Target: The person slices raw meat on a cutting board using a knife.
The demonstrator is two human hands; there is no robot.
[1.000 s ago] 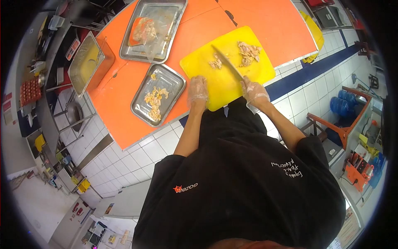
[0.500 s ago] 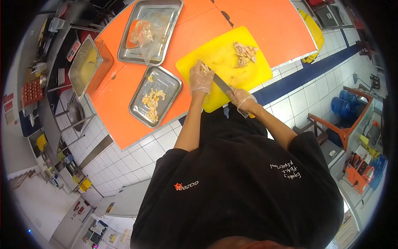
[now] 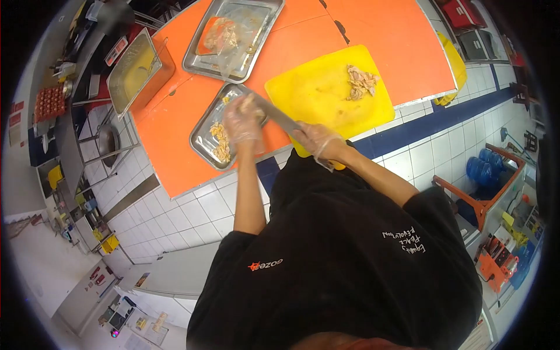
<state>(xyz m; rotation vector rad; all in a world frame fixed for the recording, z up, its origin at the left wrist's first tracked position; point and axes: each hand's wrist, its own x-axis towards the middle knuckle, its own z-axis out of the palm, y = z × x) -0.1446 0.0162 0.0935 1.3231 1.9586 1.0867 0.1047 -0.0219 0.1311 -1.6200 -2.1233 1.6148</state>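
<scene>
My right hand (image 3: 318,140), in a clear plastic glove, is closed round the handle of a knife (image 3: 276,114). Its broad blade points left, over the right side of the small metal tray (image 3: 198,143). Also gloved, my left hand (image 3: 241,126) is above that tray, close to the blade's tip, slightly blurred. Pale meat pieces (image 3: 249,105) show at its fingers, against the blade. In the tray lie chopped meat bits (image 3: 220,143). A pile of meat (image 3: 361,83) sits on the right part of the yellow cutting board (image 3: 303,79).
A larger metal tray (image 3: 192,62) with a plastic bag of meat (image 3: 220,39) stands at the back of the orange table (image 3: 157,166). Left of it is a deep metal container (image 3: 157,81) with yellowish contents. The table's front edge runs close to my body.
Both hands were at the cutting board. My left hand has moved left over the small tray with meat pieces, and the knife blade has swung left with it. The view has shifted slightly.
</scene>
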